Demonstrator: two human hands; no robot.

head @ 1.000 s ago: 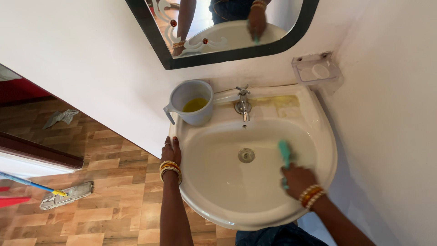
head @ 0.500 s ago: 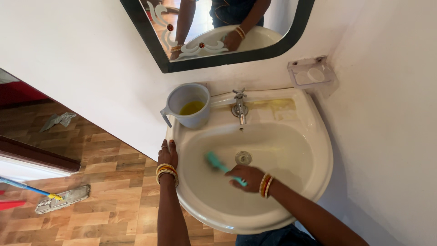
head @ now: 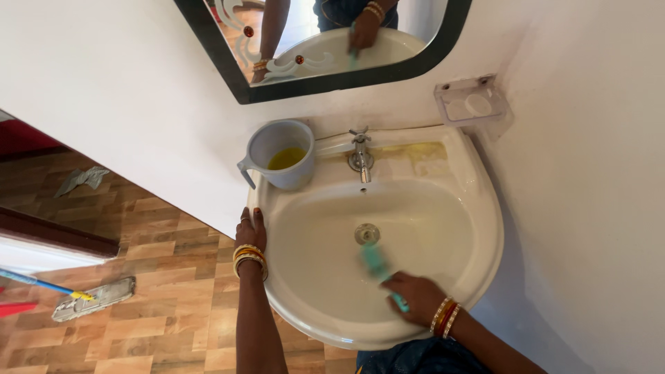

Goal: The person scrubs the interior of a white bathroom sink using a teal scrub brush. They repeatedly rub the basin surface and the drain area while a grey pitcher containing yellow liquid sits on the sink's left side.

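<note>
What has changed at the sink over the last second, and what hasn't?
The right hand swept the teal brush from the basin's right side across to the left, and has now brought it back to the near middle, just below the drain. The left hand stays on the sink rim; the grey jug and tap are unmoved.
</note>
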